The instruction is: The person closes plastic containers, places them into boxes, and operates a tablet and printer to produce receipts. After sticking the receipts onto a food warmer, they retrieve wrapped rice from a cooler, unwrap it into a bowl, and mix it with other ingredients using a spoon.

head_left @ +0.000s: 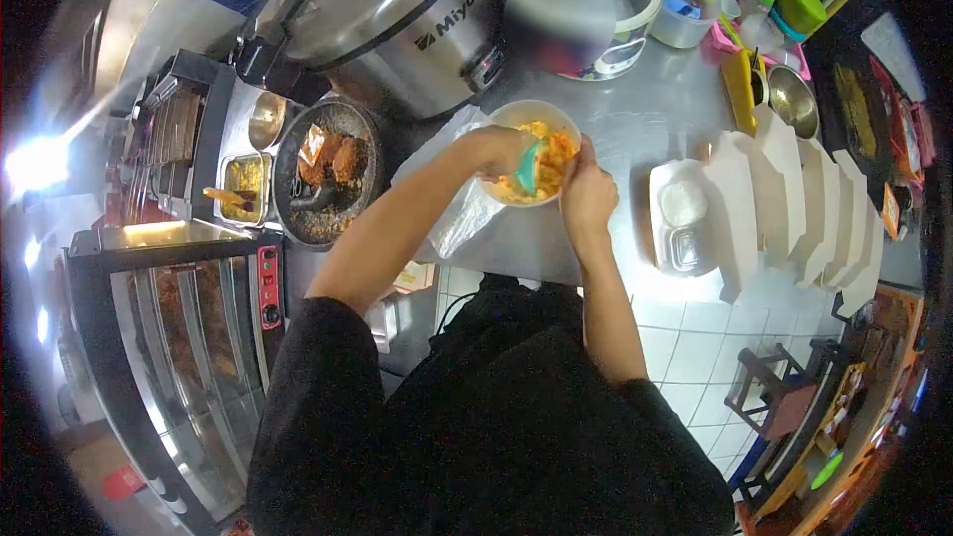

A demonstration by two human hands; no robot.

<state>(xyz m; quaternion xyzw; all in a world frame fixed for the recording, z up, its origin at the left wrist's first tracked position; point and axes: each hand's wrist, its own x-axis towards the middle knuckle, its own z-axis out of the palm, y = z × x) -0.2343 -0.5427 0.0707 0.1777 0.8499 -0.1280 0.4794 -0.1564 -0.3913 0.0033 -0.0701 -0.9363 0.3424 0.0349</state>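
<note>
A white bowl [569, 127] is at the front of the metal counter, with orange and yellow food [556, 151] inside. My left hand [498, 151] reaches over the bowl's left side, its fingers closed on a teal utensil [531, 171] that dips into the food. The utensil's exact kind is hard to make out. On the bowl's right side, my right hand [590, 194] grips the rim. Beneath and left of the bowl lies a clear plastic sheet [465, 223].
A large Miyako rice cooker [417, 35] and a white-rimmed pot [635, 25] stand behind. Left are a stone mortar [328, 213] with fried pieces, a metal tray [244, 179] and a glass display warmer [179, 328]. Several open paper boxes [735, 208] line the right.
</note>
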